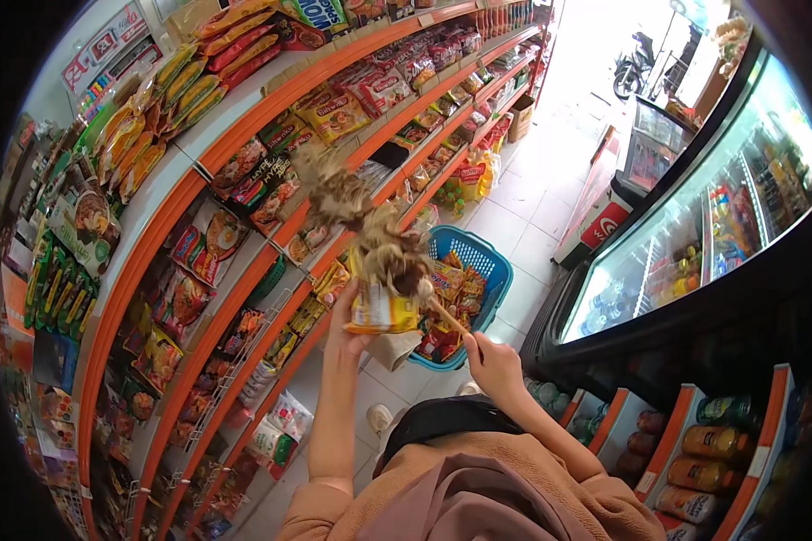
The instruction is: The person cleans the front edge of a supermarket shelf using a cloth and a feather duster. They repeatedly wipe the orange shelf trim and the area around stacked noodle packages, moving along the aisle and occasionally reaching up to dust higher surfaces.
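Observation:
My left hand (348, 323) grips a yellow food packet (384, 312) by its left side, in front of my body. In my right hand (495, 365) is the wooden handle (452, 319) of a feather duster. Its brown and cream feathers (379, 237) lie across the packet's upper part and hide it; they look blurred. Beyond and below my hands, a blue plastic basket (501, 260) stands on the floor with several noodle packets (455, 287) inside.
Orange-edged shelves (169, 270) with noodle packets rise on the left. A glass-door drinks fridge (690, 223) stands on the right, near shelves of bottles (710, 443). Yellow bags (477, 172) and a cardboard box (522, 118) sit on the tiled floor (517, 186) towards the bright doorway.

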The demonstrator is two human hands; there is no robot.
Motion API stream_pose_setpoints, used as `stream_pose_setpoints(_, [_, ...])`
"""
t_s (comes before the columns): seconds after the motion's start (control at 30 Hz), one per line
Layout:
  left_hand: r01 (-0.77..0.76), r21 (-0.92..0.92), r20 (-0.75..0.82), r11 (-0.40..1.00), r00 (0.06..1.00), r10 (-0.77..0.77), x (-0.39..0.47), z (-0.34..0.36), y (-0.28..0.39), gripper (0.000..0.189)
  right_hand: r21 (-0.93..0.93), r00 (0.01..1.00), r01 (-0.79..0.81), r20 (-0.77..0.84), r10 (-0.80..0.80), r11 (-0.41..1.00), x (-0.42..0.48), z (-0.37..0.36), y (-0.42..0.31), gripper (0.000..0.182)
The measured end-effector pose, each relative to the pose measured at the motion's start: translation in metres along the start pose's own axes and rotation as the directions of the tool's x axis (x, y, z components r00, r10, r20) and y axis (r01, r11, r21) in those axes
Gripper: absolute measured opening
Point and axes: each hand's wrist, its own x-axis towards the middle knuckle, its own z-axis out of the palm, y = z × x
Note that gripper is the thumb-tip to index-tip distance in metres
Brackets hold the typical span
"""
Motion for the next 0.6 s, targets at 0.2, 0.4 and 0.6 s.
stream_pose_setpoints(0.2, [-0.126,-0.069,-0.048,0.990,0.991,0.123,0.019,-0.004,-0.008,0.032,-0.092,0.990,0.066,0.130,-0.053,0.994,0.007,-0.030,0.006,0.033])
stream_pose_setpoints(0.4, [-0.218,-0.179,-0.018,0.959,0.976,0.218,0.019,-0.032,0.009,0.033,-0.095,0.993,-0.104,0.042,0.108,0.990,-0.009,-0.042,0.042,0.035])
stream_pose_setpoints(0.6, [-0.189,-0.131,-0.041,0.973,0.982,0.186,0.028,-0.017,0.006,0.033,0.287,0.977,-0.185,0.162,0.143,0.940,-0.003,-0.011,0.014,0.035])
